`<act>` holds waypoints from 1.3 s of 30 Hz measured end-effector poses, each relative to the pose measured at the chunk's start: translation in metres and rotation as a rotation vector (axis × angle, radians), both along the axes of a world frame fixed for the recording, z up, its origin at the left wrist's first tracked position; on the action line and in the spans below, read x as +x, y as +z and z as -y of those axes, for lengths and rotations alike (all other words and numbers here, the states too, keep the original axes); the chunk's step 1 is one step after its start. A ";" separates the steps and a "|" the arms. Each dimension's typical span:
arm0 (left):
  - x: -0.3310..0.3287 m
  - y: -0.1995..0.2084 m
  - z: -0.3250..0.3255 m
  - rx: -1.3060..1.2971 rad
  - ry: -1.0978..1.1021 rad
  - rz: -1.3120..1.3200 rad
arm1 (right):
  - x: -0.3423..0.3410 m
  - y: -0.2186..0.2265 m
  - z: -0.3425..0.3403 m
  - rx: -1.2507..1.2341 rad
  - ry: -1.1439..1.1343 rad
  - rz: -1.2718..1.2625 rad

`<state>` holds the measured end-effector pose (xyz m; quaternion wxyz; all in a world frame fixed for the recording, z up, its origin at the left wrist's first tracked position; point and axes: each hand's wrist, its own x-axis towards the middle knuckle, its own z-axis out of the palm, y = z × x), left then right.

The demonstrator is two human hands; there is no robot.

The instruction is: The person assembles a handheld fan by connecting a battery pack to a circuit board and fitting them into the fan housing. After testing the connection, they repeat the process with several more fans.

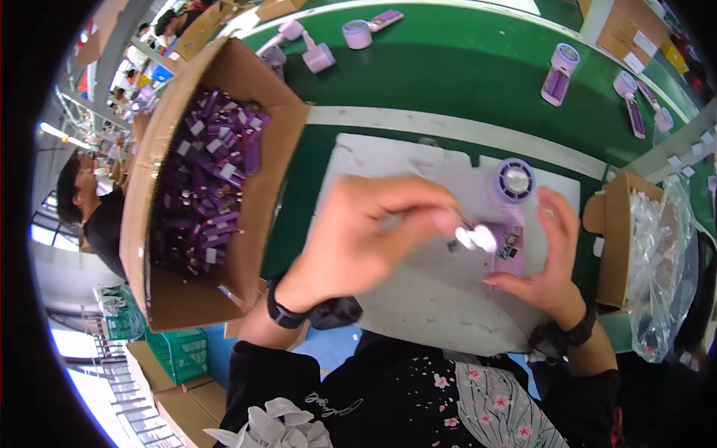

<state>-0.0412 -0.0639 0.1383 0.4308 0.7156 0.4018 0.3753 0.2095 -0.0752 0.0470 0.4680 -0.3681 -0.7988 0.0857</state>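
Note:
A lilac handheld fan (515,181) lies on a grey mat (403,299) with its handle open, a small circuit board (510,243) showing inside. My right hand (549,269) is curved round the handle, thumb at its lower end and fingers along its right side. My left hand (366,235), blurred by motion, pinches thin wires at the fan's left. From that pinch a purple battery with a bright white patch (476,238) reaches over the handle; glare and blur hide its detail.
At left a tilted cardboard box (287,127) holds many purple batteries (213,172). Several lilac fan parts (319,57) lie on the green conveyor belt (463,67) beyond. A box with plastic-bagged pieces (616,246) stands at right. Another person (101,216) is at far left.

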 end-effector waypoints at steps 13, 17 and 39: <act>0.065 -0.089 -0.014 0.037 -0.114 -0.346 | 0.004 -0.024 -0.008 -0.623 -0.240 -0.439; 0.070 -0.099 -0.013 0.127 -0.052 -0.338 | 0.006 -0.029 -0.010 -0.594 -0.115 -0.343; 0.033 -0.089 -0.050 -0.574 -0.214 0.104 | 0.005 -0.011 -0.008 -0.421 -0.012 0.039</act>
